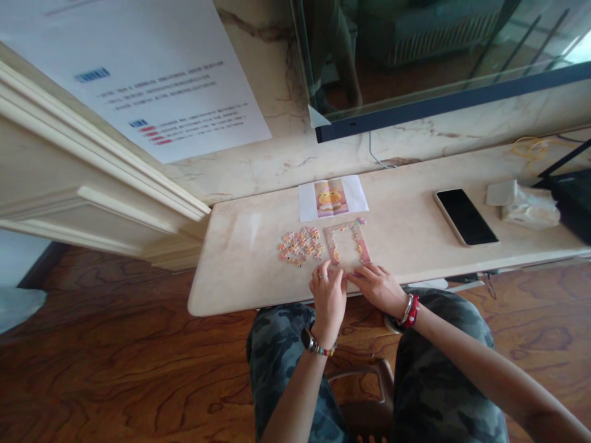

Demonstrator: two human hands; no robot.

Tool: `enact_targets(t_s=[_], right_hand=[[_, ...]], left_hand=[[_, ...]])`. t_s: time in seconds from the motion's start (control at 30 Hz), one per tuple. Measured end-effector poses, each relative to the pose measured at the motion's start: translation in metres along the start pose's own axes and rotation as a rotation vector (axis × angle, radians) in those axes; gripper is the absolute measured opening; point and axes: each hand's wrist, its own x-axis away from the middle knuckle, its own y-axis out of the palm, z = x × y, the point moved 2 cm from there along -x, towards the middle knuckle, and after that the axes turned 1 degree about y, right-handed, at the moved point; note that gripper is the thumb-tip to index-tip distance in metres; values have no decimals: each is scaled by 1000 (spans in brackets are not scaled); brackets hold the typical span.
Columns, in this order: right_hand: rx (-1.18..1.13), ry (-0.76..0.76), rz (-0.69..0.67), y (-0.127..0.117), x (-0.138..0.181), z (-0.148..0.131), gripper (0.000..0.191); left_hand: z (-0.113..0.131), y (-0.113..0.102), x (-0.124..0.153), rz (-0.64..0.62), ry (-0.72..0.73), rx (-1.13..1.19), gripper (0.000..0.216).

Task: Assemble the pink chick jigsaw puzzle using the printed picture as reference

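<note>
A small jigsaw frame (347, 244) with its border assembled lies on the pale marble table (240, 258). A heap of loose pink and orange puzzle pieces (300, 245) sits just left of it. My left hand (329, 294) and my right hand (378, 287) meet at the frame's near edge, fingers curled and pressing down on the bottom border. What sits under the fingertips is hidden. A reference picture (331, 198) of an orange cartoon figure on white paper lies beyond the frame.
A black phone (465, 216) lies face up at the right, with crumpled tissue (524, 204) past it and a dark object at the far right edge. A printed notice (152, 74) hangs on the wall. A glass panel stands behind the table.
</note>
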Motion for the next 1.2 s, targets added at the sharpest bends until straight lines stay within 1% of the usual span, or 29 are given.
enact_targets(t_s=[0.17,0.23,0.3,0.4,0.47,0.5,0.57,0.63,0.73,0.8,0.9,1.0,1.07,1.2], right_hand=[[-52,21,9,1,-1,0,30],[-116,28,47,1,1,0,31],[-200,54,118,-1,3,4,34],[-301,179,253,-7,1,26,35],[-294,311,329,-11,-8,50,30],[-268,377,335,-12,-15,64,28],[-194,464,308,-12,-34,88,27],[-119,522,226,-9,-55,104,29],[-49,555,81,-2,-78,112,29],[-11,564,26,1,-84,110,28],[16,559,2,1,-81,108,26],[24,559,-16,0,-71,109,25],[30,567,-15,0,-64,110,26],[-4,546,41,0,-55,113,26]], left_hand=[[-1,1,8,2,56,2,19],[-3,1,8,11,72,9,20],[-5,2,6,20,77,16,18],[-7,3,-1,23,66,21,16],[-6,4,-5,19,58,26,15],[-6,4,-7,16,54,31,15],[-5,4,-11,11,40,42,15],[-5,3,-13,8,27,61,17],[-9,0,-12,20,27,94,22],[-17,-3,-8,40,30,108,25],[-31,-6,-1,56,20,104,24],[-43,-6,4,40,11,89,21],[-46,-4,5,25,13,83,22],[-43,-3,3,17,0,71,20]])
